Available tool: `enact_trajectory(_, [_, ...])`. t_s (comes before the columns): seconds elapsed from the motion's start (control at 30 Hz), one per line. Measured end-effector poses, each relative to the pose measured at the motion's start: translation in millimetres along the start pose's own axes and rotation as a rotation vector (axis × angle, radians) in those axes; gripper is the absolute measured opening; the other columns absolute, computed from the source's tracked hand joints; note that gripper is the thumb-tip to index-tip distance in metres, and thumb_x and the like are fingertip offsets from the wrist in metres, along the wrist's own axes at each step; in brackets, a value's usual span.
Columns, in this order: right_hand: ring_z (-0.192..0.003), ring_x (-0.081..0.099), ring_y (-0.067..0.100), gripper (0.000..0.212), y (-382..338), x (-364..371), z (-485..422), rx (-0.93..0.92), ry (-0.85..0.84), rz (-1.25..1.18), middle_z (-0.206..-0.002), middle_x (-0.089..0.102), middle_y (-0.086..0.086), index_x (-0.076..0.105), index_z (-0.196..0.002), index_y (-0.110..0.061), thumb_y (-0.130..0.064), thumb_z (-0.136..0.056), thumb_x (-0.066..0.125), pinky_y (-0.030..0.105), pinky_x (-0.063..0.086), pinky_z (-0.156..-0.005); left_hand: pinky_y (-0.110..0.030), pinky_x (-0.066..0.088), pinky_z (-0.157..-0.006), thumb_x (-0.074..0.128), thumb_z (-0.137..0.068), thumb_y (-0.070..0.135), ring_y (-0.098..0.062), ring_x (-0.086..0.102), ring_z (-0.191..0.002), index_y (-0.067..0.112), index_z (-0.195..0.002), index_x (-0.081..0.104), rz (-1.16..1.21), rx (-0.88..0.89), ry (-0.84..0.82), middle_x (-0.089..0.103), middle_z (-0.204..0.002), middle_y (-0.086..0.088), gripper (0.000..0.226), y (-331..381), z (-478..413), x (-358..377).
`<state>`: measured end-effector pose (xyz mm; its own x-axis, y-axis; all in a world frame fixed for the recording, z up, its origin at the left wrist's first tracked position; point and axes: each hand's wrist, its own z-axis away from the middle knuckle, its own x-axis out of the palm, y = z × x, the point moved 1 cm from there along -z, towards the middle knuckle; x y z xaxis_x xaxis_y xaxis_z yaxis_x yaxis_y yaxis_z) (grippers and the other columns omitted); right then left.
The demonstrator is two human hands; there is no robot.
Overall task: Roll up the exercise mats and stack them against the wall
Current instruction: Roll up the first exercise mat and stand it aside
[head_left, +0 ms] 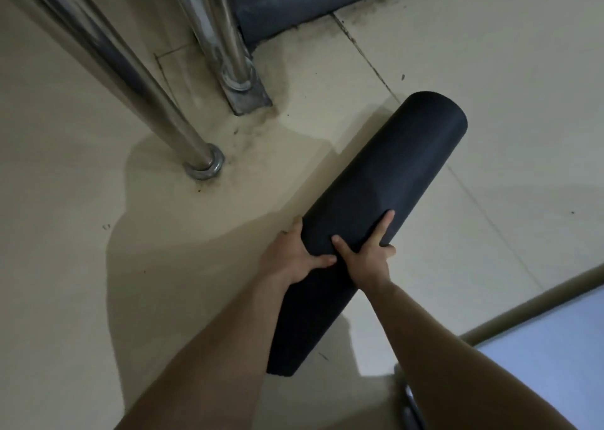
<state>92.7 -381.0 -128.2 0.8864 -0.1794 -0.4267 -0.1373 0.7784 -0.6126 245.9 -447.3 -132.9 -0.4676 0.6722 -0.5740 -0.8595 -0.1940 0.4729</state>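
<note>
Gripping a black rolled-up foam exercise mat (pixel 369 214) with both hands, I hold it slanted over the beige tiled floor (pixel 490 102). My left hand (pixel 295 254) and right hand (pixel 367 254) curl around its middle. Shiny steel posts (pixel 157 102) stand nearby.

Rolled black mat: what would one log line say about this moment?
item: rolled black mat, fully rolled | hands: left hand and right hand grip its middle | nearby: grey roll by steel posts

One left hand (pixel 294 256), one right hand (pixel 369 254), one black rolled mat (pixel 385 174), one grey roll (pixel 294 1), two flanges (pixel 204 165)
</note>
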Motion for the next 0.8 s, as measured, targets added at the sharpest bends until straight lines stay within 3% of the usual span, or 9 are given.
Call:
enact_trajectory(0.23, [-0.129, 0.048, 0.05, 0.125, 3, 9, -11, -0.013, 0.047, 0.026, -0.15, 0.021, 0.02, -0.032, -0.151, -0.05, -0.063, -0.084, 0.073, 0.056, 0.046, -0.108, -0.051, 0.044, -0.106, 0.079, -0.065, 0.072, -0.037, 0.048, -0.13, 0.034, -0.16, 0.006, -0.102, -0.01, 0.024, 0.039, -0.148, -0.014, 0.126, 1, -14, 0])
enact_trajectory(0.33, [-0.127, 0.05, 0.049, 0.116, 3, -3, -1, -0.013, 0.016, 0.109, -0.15, 0.028, 0.022, -0.03, -0.15, -0.053, -0.074, -0.085, 0.063, 0.058, 0.048, -0.106, -0.051, 0.046, -0.102, 0.078, -0.065, 0.073, -0.037, 0.049, -0.126, 0.029, -0.158, 0.014, -0.372, 0.046, 0.104, 0.038, -0.146, -0.013, 0.121, 23, 1, -8])
enact_trajectory(0.43, [-0.127, 0.052, 0.048, 0.092, 20, -32, 28, -0.036, 0.051, 0.225, -0.151, 0.032, 0.021, -0.011, -0.159, -0.05, -0.079, -0.091, 0.044, 0.054, 0.046, -0.105, -0.048, 0.039, -0.11, 0.08, -0.068, 0.066, -0.035, 0.036, -0.137, 0.03, -0.159, 0.012, -0.581, 0.224, 0.152, 0.024, -0.156, -0.01, 0.119, 58, 27, -14])
enact_trajectory(0.57, [-0.128, 0.054, 0.044, 0.074, 87, -94, 97, -0.03, 0.18, 0.258, -0.154, 0.034, 0.017, 0.011, -0.162, -0.045, -0.072, -0.098, 0.035, 0.051, 0.043, -0.104, -0.044, 0.038, -0.111, 0.077, -0.078, 0.055, -0.031, 0.032, -0.14, 0.03, -0.159, 0.021, -0.659, 0.377, 0.12, 0.024, -0.158, -0.004, 0.101, 98, 83, 12])
enact_trajectory(0.8, [-0.128, 0.054, 0.042, 0.064, 247, -191, 243, 0.246, 0.295, 0.309, -0.152, 0.037, 0.014, 0.029, -0.158, -0.036, -0.061, -0.101, 0.04, 0.05, 0.048, -0.102, -0.039, 0.041, -0.107, 0.071, -0.084, 0.049, -0.027, 0.042, -0.136, 0.031, -0.15, 0.041, -0.776, 0.567, -0.093, 0.038, -0.15, -0.002, 0.075, 133, 201, 124])
